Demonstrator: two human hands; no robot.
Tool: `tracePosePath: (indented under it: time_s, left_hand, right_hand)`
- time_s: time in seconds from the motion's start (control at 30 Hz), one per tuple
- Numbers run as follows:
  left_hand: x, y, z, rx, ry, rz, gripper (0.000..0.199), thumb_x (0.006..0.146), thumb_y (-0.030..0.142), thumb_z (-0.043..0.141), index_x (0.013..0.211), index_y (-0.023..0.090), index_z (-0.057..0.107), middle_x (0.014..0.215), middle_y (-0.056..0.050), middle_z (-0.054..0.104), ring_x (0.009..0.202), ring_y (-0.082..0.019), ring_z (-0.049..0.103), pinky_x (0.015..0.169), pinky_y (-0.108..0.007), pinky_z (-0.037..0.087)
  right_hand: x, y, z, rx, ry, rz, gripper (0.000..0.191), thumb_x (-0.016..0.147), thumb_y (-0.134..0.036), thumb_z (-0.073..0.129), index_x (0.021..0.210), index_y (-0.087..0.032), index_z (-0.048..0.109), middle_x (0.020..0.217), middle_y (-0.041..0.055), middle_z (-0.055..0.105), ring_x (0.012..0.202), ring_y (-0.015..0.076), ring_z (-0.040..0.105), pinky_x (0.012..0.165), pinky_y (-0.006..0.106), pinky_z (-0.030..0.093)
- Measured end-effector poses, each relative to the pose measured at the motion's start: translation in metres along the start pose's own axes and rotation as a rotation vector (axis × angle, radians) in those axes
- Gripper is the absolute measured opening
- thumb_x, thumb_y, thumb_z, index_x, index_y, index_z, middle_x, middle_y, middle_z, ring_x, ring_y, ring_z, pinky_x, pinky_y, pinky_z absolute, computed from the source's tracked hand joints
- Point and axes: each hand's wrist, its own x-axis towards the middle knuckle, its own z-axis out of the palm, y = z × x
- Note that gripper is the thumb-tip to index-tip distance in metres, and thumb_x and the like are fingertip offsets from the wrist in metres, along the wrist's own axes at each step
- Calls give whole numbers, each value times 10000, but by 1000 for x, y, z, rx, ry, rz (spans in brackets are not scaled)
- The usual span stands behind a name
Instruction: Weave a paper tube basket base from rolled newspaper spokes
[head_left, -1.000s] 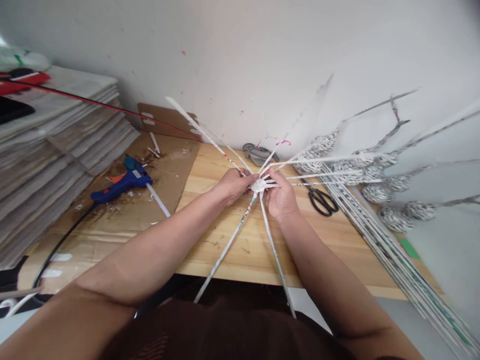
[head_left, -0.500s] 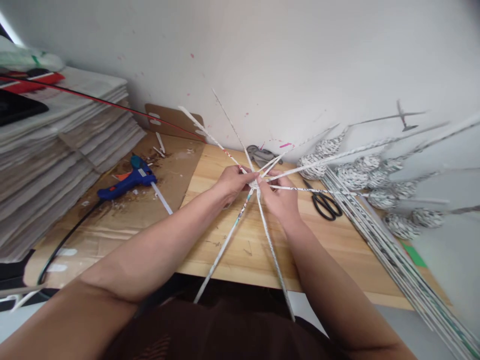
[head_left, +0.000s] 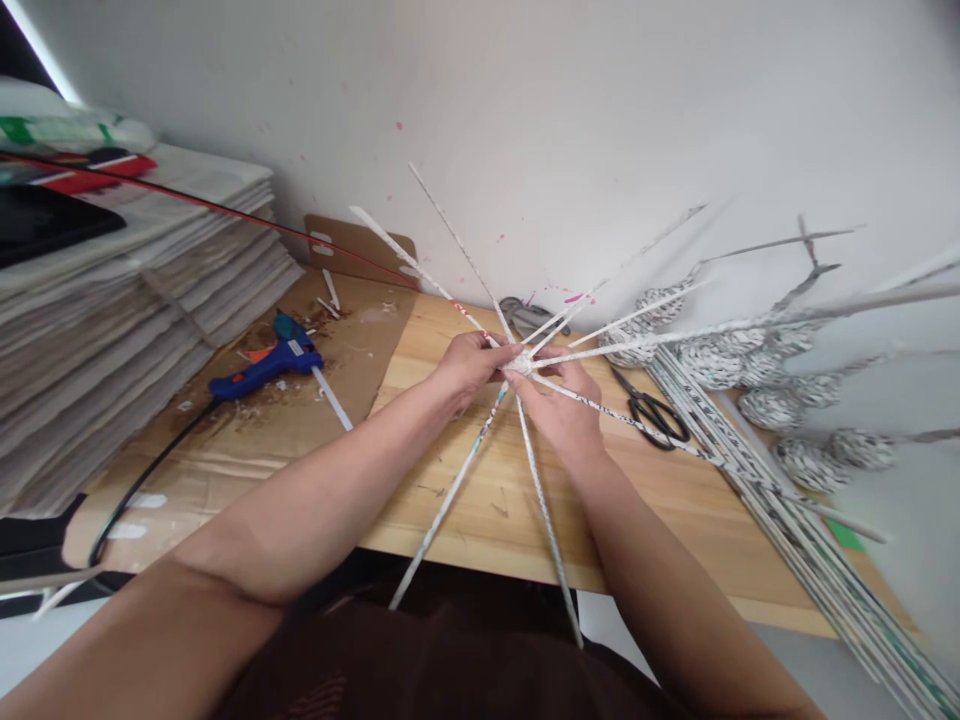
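Several rolled newspaper tubes [head_left: 528, 440] spread out like spokes from a small woven centre [head_left: 519, 363]. My left hand [head_left: 474, 368] pinches the left side of that centre, thumb on top. On the right side, my right hand [head_left: 561, 405] grips the same centre with its thumb below and fingers behind the tubes. The woven piece is held above the wooden table. Two tubes point down toward my lap, and others rise toward the wall and to the right. Some fingertips are hidden behind the tubes.
A blue glue gun [head_left: 266, 362] lies on cardboard [head_left: 225, 470] at left, beside a tall newspaper stack [head_left: 150, 280]. Black scissors [head_left: 654, 415] rest right of my hands. Past them lie a bundle of paper tubes [head_left: 780, 530] and several woven paper balls [head_left: 810, 460].
The patterned tube on the right has swung downward, now crossing over the scissors. Another tube at right shows apart from its neighbour. Both hands keep their hold, and the view has shifted slightly.
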Motion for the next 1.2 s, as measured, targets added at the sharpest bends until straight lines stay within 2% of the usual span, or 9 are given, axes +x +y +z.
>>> tracePosePath:
  time_s: [0.17,0.27,0.37,0.5,0.63,0.77,0.93,1.03,1.2]
  left_hand:
    - [0,1,-1,1,-4,14,296,615,255,849,684,132,589,620,0,632,584,-117,593,621,-268,491]
    - [1,2,0,-2,31,31,307,609,273,855,705,132,600,646,-7,647,606,-119,603,621,-263,495]
    - [1,3,0,-43,33,38,352,576,292,875,714,136,591,647,3,643,604,-111,600,618,-254,497]
    - [1,1,0,-80,-23,35,387,551,303,887,712,139,575,667,-3,654,613,-119,613,631,-269,511]
    - [1,1,1,-84,-57,37,370,571,286,876,697,138,561,648,2,643,597,-116,607,656,-293,527]
    - [2,2,0,-65,-48,43,303,600,230,847,686,134,573,623,1,634,581,-117,598,639,-288,521]
    - [1,9,-1,19,-26,32,202,623,140,784,614,131,583,539,3,599,517,-104,562,553,-237,455]
    - [-1,15,0,67,-26,-13,201,608,114,778,586,135,579,542,1,610,508,-100,563,543,-226,444]
    - [-2,18,-1,55,-51,-47,178,610,96,768,592,129,594,563,-16,635,514,-109,579,553,-237,459]
  right_hand:
    - [0,3,5,116,25,10,318,787,-411,703,1023,-210,630,928,54,732,752,204,677,743,357,528]
    - [-2,0,8,247,46,11,283,820,-359,672,1059,-225,605,1005,56,725,777,189,687,738,338,542]
    - [-3,-4,10,343,61,47,217,820,-333,671,994,-222,604,982,53,725,823,188,693,759,329,545]
    - [0,-5,13,517,67,170,271,760,-349,728,945,-206,592,910,44,725,809,188,693,750,331,546]
    - [2,-2,16,721,17,401,331,725,-389,750,949,-189,611,848,31,722,647,155,660,556,268,487]
    - [1,0,17,741,9,484,294,695,-415,775,767,-173,624,660,0,676,535,122,579,464,232,388]
    - [1,4,17,737,33,455,291,689,-408,787,664,-181,608,532,-36,607,440,89,464,446,237,339]
    - [2,8,16,694,13,417,285,680,-423,796,678,-179,649,559,-21,633,472,104,503,485,247,379]
    - [5,11,14,642,-2,436,324,631,-469,819,701,-179,694,586,9,668,508,140,560,505,269,421]
